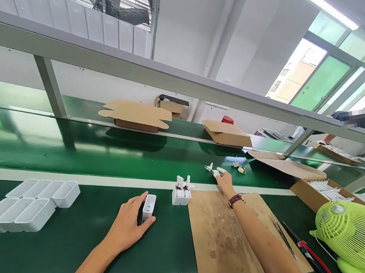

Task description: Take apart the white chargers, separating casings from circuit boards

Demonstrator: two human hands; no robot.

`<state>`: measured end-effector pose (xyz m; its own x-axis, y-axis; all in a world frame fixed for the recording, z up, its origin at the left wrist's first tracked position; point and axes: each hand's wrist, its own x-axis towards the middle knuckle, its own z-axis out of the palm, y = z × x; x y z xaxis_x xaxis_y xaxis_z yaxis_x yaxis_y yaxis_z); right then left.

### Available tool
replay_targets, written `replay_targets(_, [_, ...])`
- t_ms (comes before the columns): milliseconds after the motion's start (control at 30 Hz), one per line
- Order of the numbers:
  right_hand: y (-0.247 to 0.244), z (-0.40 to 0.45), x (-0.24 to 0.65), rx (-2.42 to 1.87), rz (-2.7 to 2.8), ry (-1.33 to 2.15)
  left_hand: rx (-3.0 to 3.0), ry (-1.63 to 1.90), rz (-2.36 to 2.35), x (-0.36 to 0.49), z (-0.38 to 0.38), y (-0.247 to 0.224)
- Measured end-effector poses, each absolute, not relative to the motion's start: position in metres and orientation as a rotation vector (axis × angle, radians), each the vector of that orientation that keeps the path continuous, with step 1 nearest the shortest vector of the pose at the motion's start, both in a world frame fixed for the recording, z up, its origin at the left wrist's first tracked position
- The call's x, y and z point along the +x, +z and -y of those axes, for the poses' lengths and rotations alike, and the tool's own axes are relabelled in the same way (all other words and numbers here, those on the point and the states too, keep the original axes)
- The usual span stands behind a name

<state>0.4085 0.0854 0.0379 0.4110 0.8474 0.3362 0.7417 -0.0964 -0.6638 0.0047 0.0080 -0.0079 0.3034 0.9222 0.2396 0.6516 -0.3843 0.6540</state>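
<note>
Left hand (127,223): thumb and fingers at two ends of small white box (149,206), gripping lightly. Right hand (225,184): fingers bent down at small white parts (215,173), past far edge of brown board (217,251); cannot tell if pinching one. Two wired boxes (181,196) stand between hands, nearer right fingers. Best way: pinch softly, one part only; hold left box still; don't bump wires.

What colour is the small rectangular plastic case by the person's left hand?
The small rectangular plastic case is white, best seen in the head view.
</note>
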Motion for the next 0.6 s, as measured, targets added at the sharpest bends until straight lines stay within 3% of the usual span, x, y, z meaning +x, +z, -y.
replay_targets(300, [0.085,0.013,0.417,-1.843,1.522,0.529,2.204,0.884,-1.341,0.006,-0.010,-0.016])
replay_targets(467, [0.076,0.041,0.402,-1.906,1.744,0.670,2.238,0.898,-1.353,0.008,-0.008,-0.021])
replay_targets(600, [0.063,0.019,0.406,-1.944,1.779,0.511,2.250,0.901,-1.334,0.006,-0.007,-0.027])
